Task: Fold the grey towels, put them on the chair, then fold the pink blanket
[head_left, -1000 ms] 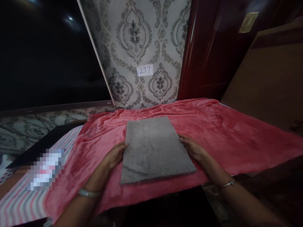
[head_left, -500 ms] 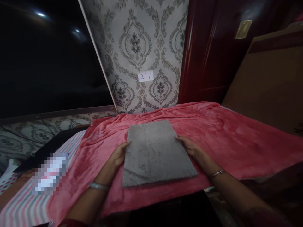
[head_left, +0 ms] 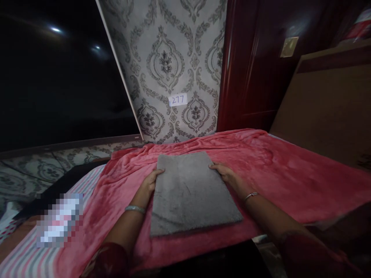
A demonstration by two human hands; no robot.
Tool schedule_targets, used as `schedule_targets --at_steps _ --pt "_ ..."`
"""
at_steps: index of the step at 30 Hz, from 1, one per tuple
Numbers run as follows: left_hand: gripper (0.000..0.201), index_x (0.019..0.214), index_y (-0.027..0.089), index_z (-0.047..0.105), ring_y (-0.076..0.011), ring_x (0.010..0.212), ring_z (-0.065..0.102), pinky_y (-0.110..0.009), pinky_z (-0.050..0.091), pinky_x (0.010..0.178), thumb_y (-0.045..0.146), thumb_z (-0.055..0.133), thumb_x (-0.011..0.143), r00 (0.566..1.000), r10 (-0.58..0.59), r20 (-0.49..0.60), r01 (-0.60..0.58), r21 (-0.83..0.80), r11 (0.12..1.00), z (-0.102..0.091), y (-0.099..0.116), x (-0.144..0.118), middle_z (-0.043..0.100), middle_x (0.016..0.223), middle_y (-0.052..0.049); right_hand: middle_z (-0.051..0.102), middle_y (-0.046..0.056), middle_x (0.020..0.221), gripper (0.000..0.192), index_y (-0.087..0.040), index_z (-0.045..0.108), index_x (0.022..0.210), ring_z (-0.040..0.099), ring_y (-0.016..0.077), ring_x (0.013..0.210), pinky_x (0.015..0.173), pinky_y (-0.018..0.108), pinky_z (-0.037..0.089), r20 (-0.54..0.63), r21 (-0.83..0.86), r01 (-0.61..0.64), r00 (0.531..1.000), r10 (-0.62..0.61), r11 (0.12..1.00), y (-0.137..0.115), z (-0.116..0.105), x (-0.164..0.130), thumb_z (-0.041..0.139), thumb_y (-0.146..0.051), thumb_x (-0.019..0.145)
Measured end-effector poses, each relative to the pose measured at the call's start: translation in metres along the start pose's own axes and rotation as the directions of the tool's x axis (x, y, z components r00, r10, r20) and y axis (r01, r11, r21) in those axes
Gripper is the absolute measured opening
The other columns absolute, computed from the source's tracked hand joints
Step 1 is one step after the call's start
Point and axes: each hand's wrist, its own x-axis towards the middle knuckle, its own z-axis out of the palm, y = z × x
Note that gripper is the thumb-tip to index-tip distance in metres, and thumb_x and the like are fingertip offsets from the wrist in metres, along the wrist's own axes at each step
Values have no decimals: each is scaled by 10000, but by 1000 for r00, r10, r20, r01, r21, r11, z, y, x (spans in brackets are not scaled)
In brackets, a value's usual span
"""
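A flat grey plush rectangle (head_left: 191, 197), like a mat or a neatly folded cloth, lies on the pink blanket (head_left: 284, 177). My left hand (head_left: 152, 179) grips its left edge near the far corner, thumb on top and the other fingers mostly hidden. On the opposite side my right hand (head_left: 224, 172) pinches the right edge, its thumb also resting over the top. The near edge of the grey piece looks even, and a few faint creases cross its surface.
A striped sheet (head_left: 78, 185) shows left of the blanket, with a pixelated patch over it. Behind stand a large dark screen (head_left: 63, 85), patterned wallpaper with a paper label (head_left: 177, 99) and a dark red door (head_left: 249, 77). A big cardboard panel (head_left: 327, 100) leans at right.
Both hands have slid along the side edges toward the far end of the grey piece, the left thumb now further over its top. The view has tilted up slightly.
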Motion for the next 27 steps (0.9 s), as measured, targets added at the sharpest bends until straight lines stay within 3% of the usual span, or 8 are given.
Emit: schedule_targets --at_steps 6,11,15,17,20,22,24,27 --pt "457 1164 117 683 -232 712 749 -338 623 742 36 678 714 997 46 -63 -47 -25 999 0 8 16 780 824 -71 766 20 869 502 -233 680 1173 667 188 637 639 326 572 -47 0 5 999 -5 1000 -13 -1 15 680 -228 671" --pt "448 1178 88 683 -253 710 757 -345 631 712 52 691 732 994 -36 -105 32 -33 999 -7 4 35 776 804 -97 764 51 890 452 -206 698 1129 686 224 691 699 379 586 -159 -155 11 987 -36 988 3 -2 27 689 -265 681" --pt "410 1193 96 678 -237 677 752 -329 631 692 106 691 783 991 -70 -111 67 -36 997 -14 -1 41 773 786 -98 729 105 1166 524 -201 673 1227 667 310 1093 985 493 515 -227 -255 41 969 -101 966 12 -1 29 710 -309 716" --pt "392 1189 90 681 -231 672 750 -323 630 697 108 683 797 991 -79 -104 75 -39 996 -16 -2 42 772 782 -100 595 105 1427 585 -233 651 1298 454 340 1392 1166 531 337 -226 -381 112 951 -210 918 7 8 24 744 -307 726" --pt "393 1177 72 690 -242 704 755 -329 628 720 90 695 784 992 -92 -92 88 -42 995 -17 -2 43 773 797 -113 300 64 1654 610 -272 595 1412 101 350 1553 1237 583 91 105 -746 332 915 -390 578 -2 36 6 722 -387 827" --pt "398 1175 72 693 -249 742 759 -333 626 738 73 690 776 992 -96 -85 92 -44 995 -16 -2 42 777 816 -114 225 68 1678 603 -298 521 1490 84 362 1555 1218 629 75 434 -808 509 854 -286 296 -4 61 -9 621 -481 924" --pt "398 1175 76 693 -255 787 763 -338 624 755 63 675 777 993 -96 -75 92 -48 995 -15 -3 41 782 848 -118 244 70 1670 607 -332 456 1534 132 353 1549 1213 636 75 623 -741 637 770 -138 212 -2 81 -23 549 -539 970" --pt "381 1166 65 694 -263 821 763 -344 622 764 61 657 786 994 -89 -64 86 -50 995 -12 -4 37 784 880 -135 256 69 1663 631 -345 404 1558 126 356 1548 1205 655 31 726 -663 718 686 -53 213 4 96 -44 546 -551 978"
